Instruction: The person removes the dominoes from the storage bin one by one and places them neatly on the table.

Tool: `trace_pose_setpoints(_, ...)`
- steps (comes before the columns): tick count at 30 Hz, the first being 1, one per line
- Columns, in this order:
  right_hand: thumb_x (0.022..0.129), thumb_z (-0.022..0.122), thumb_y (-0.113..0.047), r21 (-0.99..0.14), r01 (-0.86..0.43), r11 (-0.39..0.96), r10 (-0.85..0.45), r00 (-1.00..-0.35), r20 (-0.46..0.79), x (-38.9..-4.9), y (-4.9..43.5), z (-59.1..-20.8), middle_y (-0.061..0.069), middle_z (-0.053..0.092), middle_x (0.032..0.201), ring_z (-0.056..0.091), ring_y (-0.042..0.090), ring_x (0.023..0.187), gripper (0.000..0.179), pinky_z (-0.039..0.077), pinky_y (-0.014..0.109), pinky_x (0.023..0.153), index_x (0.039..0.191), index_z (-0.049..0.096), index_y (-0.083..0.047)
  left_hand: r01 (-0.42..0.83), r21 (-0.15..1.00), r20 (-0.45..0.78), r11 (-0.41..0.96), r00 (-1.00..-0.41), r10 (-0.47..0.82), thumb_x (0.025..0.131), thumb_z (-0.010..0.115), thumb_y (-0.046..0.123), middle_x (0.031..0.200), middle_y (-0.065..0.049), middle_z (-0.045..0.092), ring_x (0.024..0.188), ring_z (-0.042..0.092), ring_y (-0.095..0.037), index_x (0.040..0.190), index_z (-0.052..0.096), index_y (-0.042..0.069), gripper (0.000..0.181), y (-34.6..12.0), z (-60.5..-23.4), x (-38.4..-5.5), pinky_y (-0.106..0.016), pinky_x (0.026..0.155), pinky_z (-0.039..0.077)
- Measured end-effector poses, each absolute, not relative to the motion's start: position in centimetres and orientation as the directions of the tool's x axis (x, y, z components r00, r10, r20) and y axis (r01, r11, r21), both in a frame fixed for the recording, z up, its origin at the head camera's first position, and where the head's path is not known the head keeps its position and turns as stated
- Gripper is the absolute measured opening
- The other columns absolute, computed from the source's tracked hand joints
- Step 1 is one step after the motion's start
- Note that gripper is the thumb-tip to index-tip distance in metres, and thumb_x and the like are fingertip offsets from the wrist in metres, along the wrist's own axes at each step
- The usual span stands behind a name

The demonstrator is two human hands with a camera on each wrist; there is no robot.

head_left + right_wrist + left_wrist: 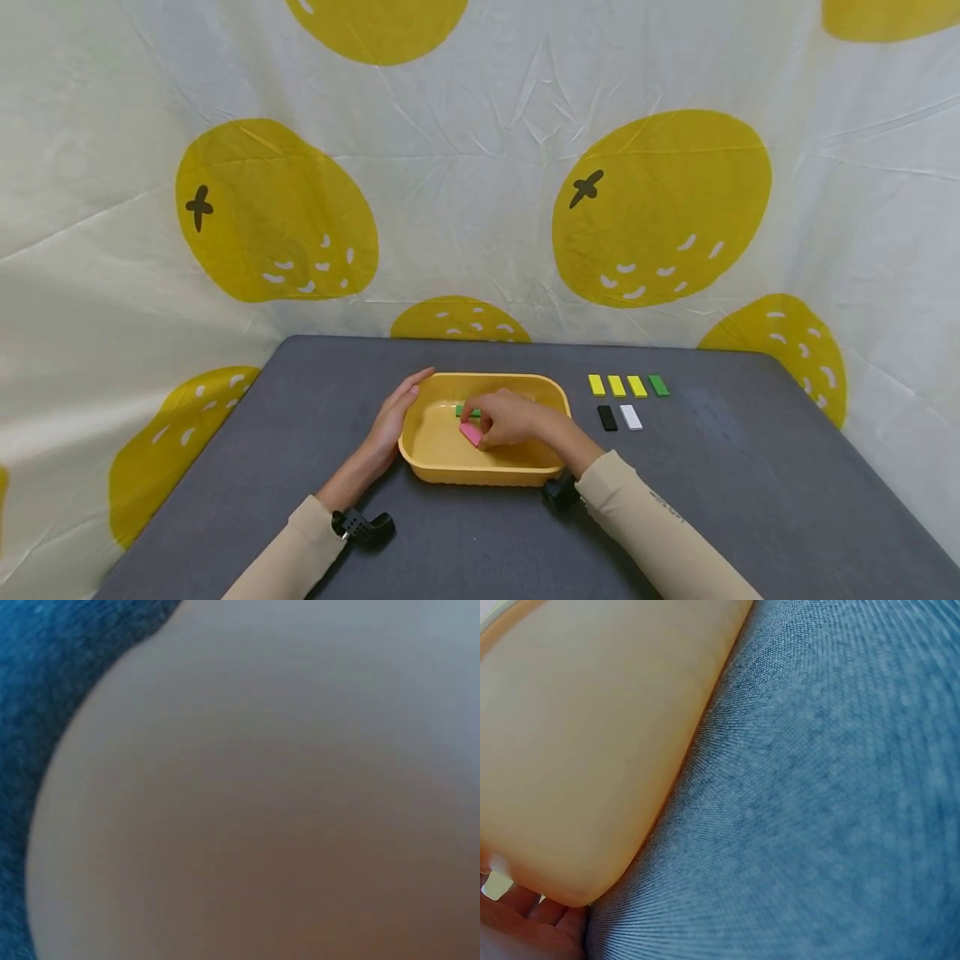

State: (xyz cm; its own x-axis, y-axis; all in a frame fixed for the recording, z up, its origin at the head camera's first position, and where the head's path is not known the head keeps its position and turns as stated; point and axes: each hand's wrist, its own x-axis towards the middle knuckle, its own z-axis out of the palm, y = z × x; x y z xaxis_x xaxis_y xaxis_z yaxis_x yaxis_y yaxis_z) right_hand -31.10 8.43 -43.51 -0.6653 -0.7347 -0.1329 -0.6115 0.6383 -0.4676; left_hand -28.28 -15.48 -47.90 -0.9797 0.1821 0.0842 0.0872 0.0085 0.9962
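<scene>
A yellow plastic tub (487,477) stands on the dark table in the head view. My left hand (386,421) lies along its left wall with the fingers extended. In the left wrist view, part of that hand (536,926) shows against the tub's end. Inside the tub, my right hand (510,417) pinches a pink rectangular block (470,433) between thumb and forefinger. Just behind it is a green block (461,411), partly hidden by the right hand. A blurred, pale close surface fills most of the right wrist view; neither hand nor block can be made out there.
To the right of the tub, yellow blocks (617,386) and a green block (658,385) form a back row. A black block (607,417) and a white block (631,417) lie in front of them. Behind the table (315,367) hangs a patterned curtain (465,208).
</scene>
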Motion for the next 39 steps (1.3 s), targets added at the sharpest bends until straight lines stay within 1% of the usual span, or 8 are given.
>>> trace_pose_setpoints(6,0.088,0.082,-0.018,-0.480,-0.601,0.639,-0.733,-0.664,-0.145,-31.2,8.5,-43.8,-0.006,0.062,0.076,0.052,0.008,0.066,0.037,0.042,0.021,0.062,0.123,0.071,-0.016,0.087,0.996,0.085,0.006,-0.980,0.179,0.114,0.031,0.023,0.167,-0.011,0.036,0.155,0.032,-0.030,0.158,0.042,0.010,0.047,-15.4,-48.0,-28.3,-0.053,0.126,0.025)
trace_pose_setpoints(9,0.088,0.082,-0.018,-0.483,-0.606,0.632,-0.738,-0.661,-0.137,-31.2,8.6,-43.7,-0.007,0.062,0.075,0.053,0.008,0.066,0.037,0.043,0.021,0.062,0.123,0.071,-0.016,0.086,0.996,0.085,0.002,-0.981,0.176,0.114,0.031,0.023,0.167,-0.011,0.036,0.155,0.032,-0.030,0.158,0.042,0.011,0.047,-15.4,-48.1,-28.4,-0.052,0.127,0.024)
trace_pose_setpoints(14,0.087,0.082,-0.016,-0.520,-0.599,0.609,-0.746,-0.655,-0.119,-31.0,9.1,-43.1,-0.006,0.063,0.074,0.054,0.008,0.065,0.037,0.044,0.021,0.061,0.122,0.071,-0.014,0.082,0.997,0.079,0.011,-0.982,0.174,0.114,0.031,0.024,0.167,-0.011,0.036,0.156,0.032,-0.030,0.158,0.043,0.012,0.047,-15.4,-48.1,-28.4,-0.053,0.127,0.024)
trace_pose_setpoints(22,0.087,0.082,-0.014,-0.529,-0.627,0.572,-0.758,-0.650,-0.049,-30.3,10.7,-41.6,-0.005,0.064,0.078,0.055,0.007,0.069,0.034,0.047,0.022,0.066,0.119,0.070,-0.011,0.075,0.996,0.068,0.037,-0.982,0.179,0.114,0.031,0.026,0.167,-0.010,0.036,0.155,0.034,-0.030,0.159,0.042,0.013,0.047,-15.5,-48.2,-28.5,-0.054,0.126,0.027)
trace_pose_setpoints(25,0.088,0.080,-0.015,-0.524,-0.627,0.576,-0.747,-0.664,-0.027,-30.0,11.6,-40.9,-0.006,0.064,0.080,0.056,0.007,0.071,0.034,0.049,0.023,0.068,0.120,0.070,-0.012,0.078,0.996,0.068,0.049,-0.980,0.186,0.115,0.031,0.028,0.167,-0.010,0.035,0.155,0.033,-0.030,0.160,0.040,0.013,0.048,-15.6,-48.3,-28.5,-0.053,0.125,0.028)
trace_pose_setpoints(30,0.089,0.079,-0.020,-0.501,-0.631,0.592,-0.725,-0.689,0.013,-29.6,13.1,-40.0,-0.009,0.066,0.082,0.058,0.007,0.075,0.036,0.051,0.024,0.073,0.123,0.070,-0.015,0.076,0.997,0.071,0.020,-0.979,0.191,0.115,0.031,0.027,0.167,-0.010,0.036,0.154,0.034,-0.030,0.159,0.041,0.014,0.047,-15.6,-48.3,-28.4,-0.053,0.125,0.028)
trace_pose_setpoints(39,0.090,0.080,-0.020,-0.510,-0.603,0.614,-0.679,-0.732,0.049,-28.8,16.1,-38.3,-0.009,0.066,0.083,0.060,0.006,0.077,0.040,0.052,0.023,0.069,0.127,0.069,-0.014,0.076,0.996,0.069,0.035,-0.981,0.182,0.115,0.032,0.028,0.167,-0.008,0.036,0.154,0.035,-0.029,0.158,0.042,0.016,0.047,-15.6,-48.1,-28.2,-0.053,0.124,0.029)
